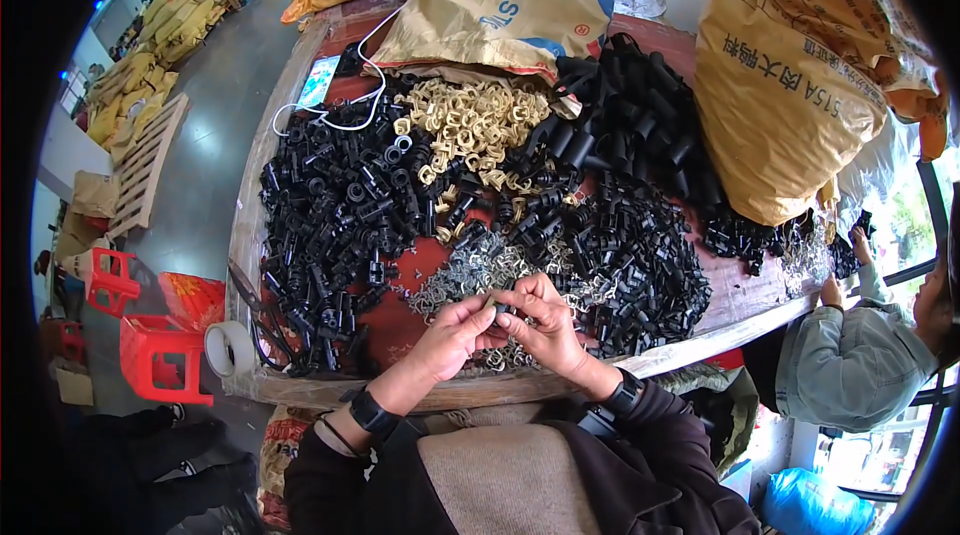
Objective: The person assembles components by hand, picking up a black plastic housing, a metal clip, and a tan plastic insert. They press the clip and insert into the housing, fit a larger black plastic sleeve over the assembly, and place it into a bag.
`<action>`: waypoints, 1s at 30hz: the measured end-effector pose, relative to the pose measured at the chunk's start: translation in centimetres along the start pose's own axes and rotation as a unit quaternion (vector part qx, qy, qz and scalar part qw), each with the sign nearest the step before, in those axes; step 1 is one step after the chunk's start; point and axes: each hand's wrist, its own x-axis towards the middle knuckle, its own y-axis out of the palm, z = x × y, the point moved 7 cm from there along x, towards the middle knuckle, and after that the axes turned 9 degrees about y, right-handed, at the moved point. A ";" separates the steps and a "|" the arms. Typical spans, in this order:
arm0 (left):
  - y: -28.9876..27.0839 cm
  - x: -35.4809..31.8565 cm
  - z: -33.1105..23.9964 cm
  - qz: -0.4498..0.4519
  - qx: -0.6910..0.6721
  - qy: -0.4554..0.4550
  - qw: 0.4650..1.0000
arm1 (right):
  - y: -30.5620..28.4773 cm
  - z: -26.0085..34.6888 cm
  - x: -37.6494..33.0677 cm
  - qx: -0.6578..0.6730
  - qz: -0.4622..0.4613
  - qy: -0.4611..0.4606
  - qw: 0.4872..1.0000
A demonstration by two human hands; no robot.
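Close together over the table's front edge, my left hand point(455, 335) and my right hand point(545, 323) pinch one small tan and black part point(492, 303) between their fingertips. Its exact kind is too small to make out, and the fingers cover most of it. Just beyond lies a heap of small silvery metal clips point(462, 270). Behind that is a pile of gold-coloured ring-shaped pieces point(480, 125). Black plastic fittings point(335, 205) fill the left side, and smaller black pieces point(640, 265) are heaped to the right.
Black tube-shaped parts point(650, 115) lie at the back right beside a large yellow sack point(790, 85). Another sack point(500, 10) spills over the far side. A phone point(319, 81) has a white cable. Tape point(230, 348) sits by a red stool point(165, 355). A co-worker point(850, 365) works at right.
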 end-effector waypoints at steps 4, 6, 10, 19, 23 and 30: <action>0.5 -0.2 -0.1 0.029 0.004 0.003 1.000 | 0.1 0.4 -0.5 -0.017 0.006 -0.007 1.000; 0.5 -0.2 0.0 0.038 0.021 0.009 0.999 | 0.1 0.5 -0.5 -0.025 0.007 -0.009 1.000; 0.0 -0.3 0.1 0.039 0.027 0.007 0.999 | 0.2 0.4 -0.7 -0.040 0.018 -0.010 0.999; -0.5 -0.1 -0.5 -0.004 -0.001 0.003 1.000 | 0.4 0.2 -0.7 -0.016 0.036 0.009 0.999; -1.0 0.0 -0.1 -0.032 -0.030 -0.025 0.999 | 0.7 -0.2 -0.5 -0.022 0.050 0.019 0.998; -1.9 0.2 0.6 -0.048 -0.073 -0.054 0.995 | 0.3 -0.8 -0.1 -0.031 0.056 0.023 0.998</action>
